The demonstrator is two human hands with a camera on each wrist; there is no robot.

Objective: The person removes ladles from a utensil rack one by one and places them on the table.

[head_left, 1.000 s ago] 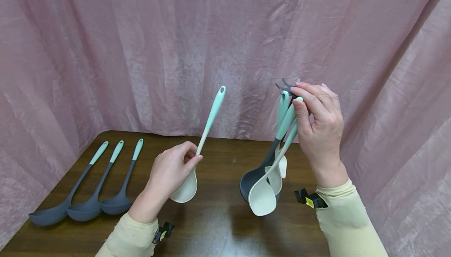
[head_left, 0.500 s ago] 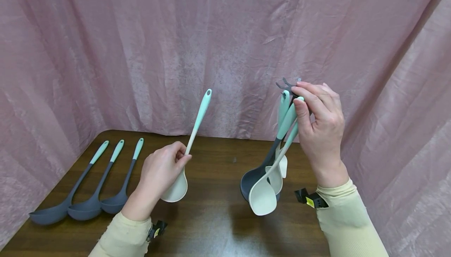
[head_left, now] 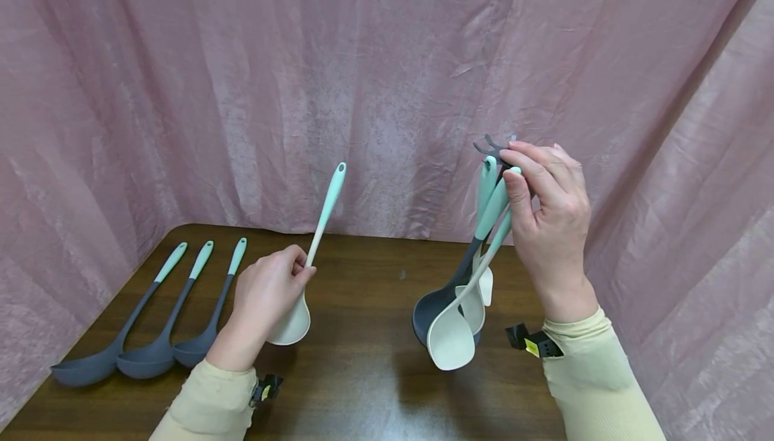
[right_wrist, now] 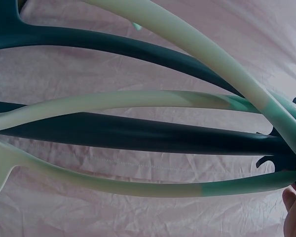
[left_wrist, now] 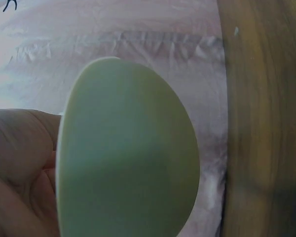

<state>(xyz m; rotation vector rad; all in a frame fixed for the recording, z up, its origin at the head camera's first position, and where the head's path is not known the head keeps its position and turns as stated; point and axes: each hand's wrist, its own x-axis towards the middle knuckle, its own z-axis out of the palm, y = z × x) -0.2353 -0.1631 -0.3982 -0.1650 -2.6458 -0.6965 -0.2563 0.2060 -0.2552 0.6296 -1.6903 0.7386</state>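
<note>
My left hand [head_left: 266, 296] pinches a cream ladle [head_left: 294, 323] low on its stem, its mint handle pointing up and slightly right. Its rounded bowl [left_wrist: 128, 148] fills much of the left wrist view. On the right, my right hand [head_left: 550, 202] grips the top of a dark hook rack [head_left: 492, 148], thumb in front and fingers over it. Several mint-handled utensils hang there, among them a dark ladle [head_left: 431, 310] and a cream spoon [head_left: 450, 340]. In the right wrist view their stems run alongside the dark post [right_wrist: 153, 133]; my fingers partly cover the rack's top.
Three dark ladles [head_left: 84, 368] with mint handles lie side by side at the left of the brown wooden table [head_left: 363, 387]. Pink curtains [head_left: 387, 91] hang close behind the table and at both sides.
My left hand has moved left with the cream ladle, toward the dark ladles, and its handle tip is a little lower. My right hand and the hook rack have stayed almost still.
</note>
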